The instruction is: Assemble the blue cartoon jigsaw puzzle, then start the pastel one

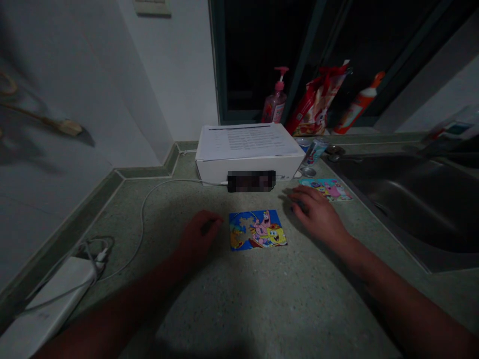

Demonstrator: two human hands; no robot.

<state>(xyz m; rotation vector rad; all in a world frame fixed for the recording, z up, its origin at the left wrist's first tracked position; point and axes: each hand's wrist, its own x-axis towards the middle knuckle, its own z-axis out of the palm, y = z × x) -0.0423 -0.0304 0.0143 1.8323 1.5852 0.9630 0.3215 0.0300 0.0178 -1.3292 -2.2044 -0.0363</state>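
Observation:
A partly filled jigsaw puzzle point(275, 232) with cartoon figures on blue lies flat on the counter between my hands. Several gaps show in its left-centre part. My left hand point(200, 233) rests just left of the puzzle, fingers curled in and thumb close to the index finger; whatever may be inside is hidden. On the other side, my right hand point(318, 212) is held over the counter with bent fingers. A small dark blue bit, apparently a puzzle piece point(292, 209), shows at its thumb tip. Behind that hand lies a colourful cartoon picture card point(339, 190), partly covered.
A white box point(250, 142) with a printed sheet on top stands behind the puzzle, a blurred-out dark device point(251, 181) against its front. A cable runs left to a white power bank point(56, 294). At right are a sink point(411, 199), a can point(317, 150) and a pump bottle point(275, 102).

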